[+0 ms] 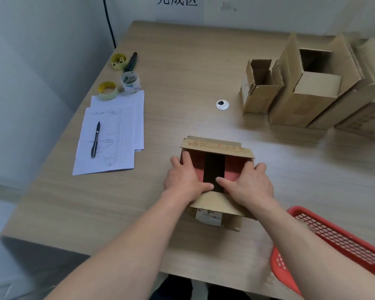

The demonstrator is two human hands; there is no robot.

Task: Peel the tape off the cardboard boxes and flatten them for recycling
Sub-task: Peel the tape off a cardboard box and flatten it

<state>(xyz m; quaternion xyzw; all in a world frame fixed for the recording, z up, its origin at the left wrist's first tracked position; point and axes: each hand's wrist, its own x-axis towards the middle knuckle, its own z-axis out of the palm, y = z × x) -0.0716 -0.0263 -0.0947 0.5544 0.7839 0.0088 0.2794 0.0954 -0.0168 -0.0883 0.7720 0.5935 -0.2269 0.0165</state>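
Both hands lay spread flat, pressing: the left hand [185, 179] and right hand [250, 184] bore down on the box [218, 167] near the table's [182, 83] six-o'clock edge, thumbs meeting on its black tape [213, 167]. Pressing evenly along the creases would probably flatten it cleanly. Bare tabletop lay toward twelve; open boxes [301, 89] crowded two o'clock, a red basket [333, 241] four.

office | desk [182, 87] | lined papers [108, 135] | pen [95, 139]

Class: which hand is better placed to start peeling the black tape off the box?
Probably the right hand: its thumb tip lies on the black tape near its near end; the left hand can steady the box.
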